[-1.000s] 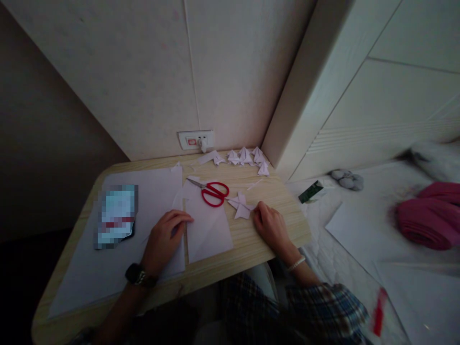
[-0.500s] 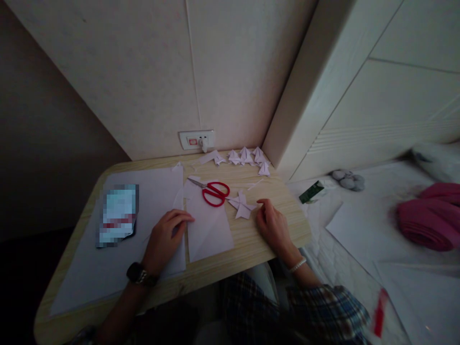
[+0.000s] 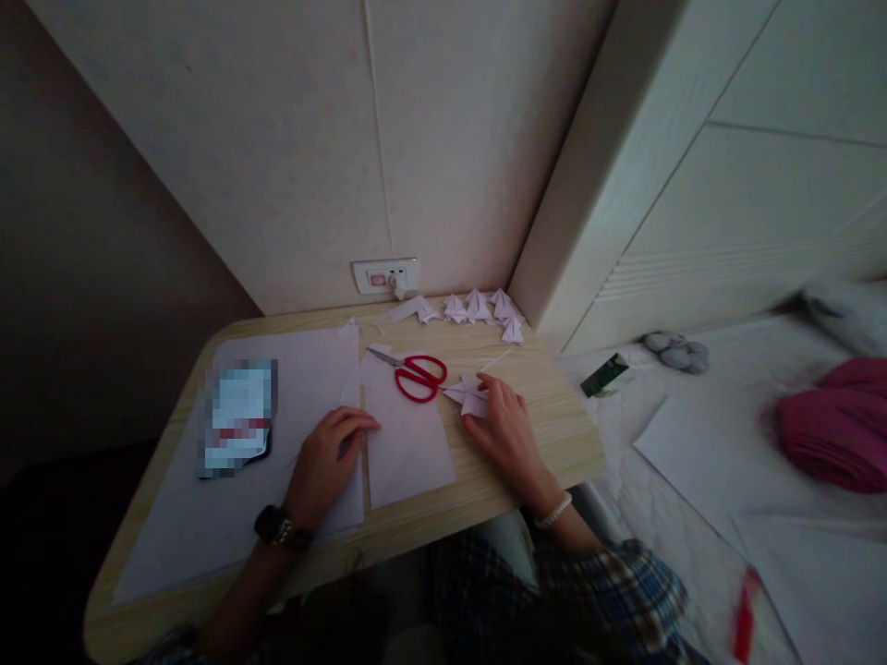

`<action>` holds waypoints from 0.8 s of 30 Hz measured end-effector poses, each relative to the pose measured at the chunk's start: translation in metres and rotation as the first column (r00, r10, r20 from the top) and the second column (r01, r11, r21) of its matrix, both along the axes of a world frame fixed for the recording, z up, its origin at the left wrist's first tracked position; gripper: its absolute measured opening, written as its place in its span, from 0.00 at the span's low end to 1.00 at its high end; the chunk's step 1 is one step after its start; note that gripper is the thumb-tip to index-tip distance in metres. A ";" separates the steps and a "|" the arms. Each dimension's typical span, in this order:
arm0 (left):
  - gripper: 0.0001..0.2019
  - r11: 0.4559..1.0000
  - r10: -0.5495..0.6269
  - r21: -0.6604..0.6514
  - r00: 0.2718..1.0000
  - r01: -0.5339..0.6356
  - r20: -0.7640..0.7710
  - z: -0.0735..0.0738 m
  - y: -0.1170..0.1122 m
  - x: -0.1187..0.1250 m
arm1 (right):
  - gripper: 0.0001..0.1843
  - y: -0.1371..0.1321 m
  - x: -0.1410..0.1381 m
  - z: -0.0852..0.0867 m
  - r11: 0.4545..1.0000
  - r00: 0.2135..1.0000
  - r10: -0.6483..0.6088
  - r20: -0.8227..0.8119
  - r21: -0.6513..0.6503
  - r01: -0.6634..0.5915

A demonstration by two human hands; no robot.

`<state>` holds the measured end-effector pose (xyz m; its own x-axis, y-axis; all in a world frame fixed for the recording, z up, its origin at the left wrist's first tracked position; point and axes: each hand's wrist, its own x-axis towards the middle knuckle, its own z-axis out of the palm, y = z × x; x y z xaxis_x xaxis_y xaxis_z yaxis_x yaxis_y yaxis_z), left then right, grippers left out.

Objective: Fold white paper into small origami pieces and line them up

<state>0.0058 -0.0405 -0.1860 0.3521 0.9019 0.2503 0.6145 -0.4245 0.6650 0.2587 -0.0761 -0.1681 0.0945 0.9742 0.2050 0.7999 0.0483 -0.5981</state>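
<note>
White folded-paper piece with pointed arms point(image 3: 471, 395) is lying flat on the pale wood-grain tabletop point(image 3: 554, 406), just beyond the red scissor handles and partly under your right hand point(image 3: 509, 429). You are holding that grip apart, thumb and forefinger spreading at the paper's near and far sides. Your left hand point(image 3: 325, 466) is resting on the large white paper sheets point(image 3: 187, 536), fingertips reaching the edge of the smaller white paper sheet point(image 3: 412, 457); its grip is standing loosely apart. Red-handled metal scissors point(image 3: 400, 363) are lying across the smaller sheet's far end, blades pointing left. A phone with a blurred-out, red-banded screen point(image 3: 239, 416) is lying on the large sheets, its text unreadable. Small white folded-paper shapes point(image 3: 477, 307) are sitting along the wall side. Beyond the tabletop, a dark green printed packet point(image 3: 604, 375) is showing lettering too small to read.
</note>
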 end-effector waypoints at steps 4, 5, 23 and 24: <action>0.13 1.000 0.020 0.013 0.999 -0.021 0.030 0.004 -0.008 0.008 | 0.19 0.001 0.012 0.007 0.999 0.983 0.025 -0.182 -0.037 -0.032; 0.13 1.000 0.022 0.018 0.999 -0.023 0.042 0.007 -0.011 0.014 | 0.17 0.000 0.014 0.009 0.997 0.972 0.044 -0.230 -0.050 -0.057; 0.09 0.883 0.147 -0.447 0.821 0.142 0.551 0.050 -0.032 0.074 | 0.15 -0.022 -0.002 0.038 0.963 0.692 0.150 -0.706 -0.053 -0.263; 0.09 0.877 0.159 -0.458 0.812 0.146 0.562 0.051 -0.033 0.074 | 0.15 -0.023 -0.002 0.036 0.964 0.692 0.148 -0.707 -0.052 -0.259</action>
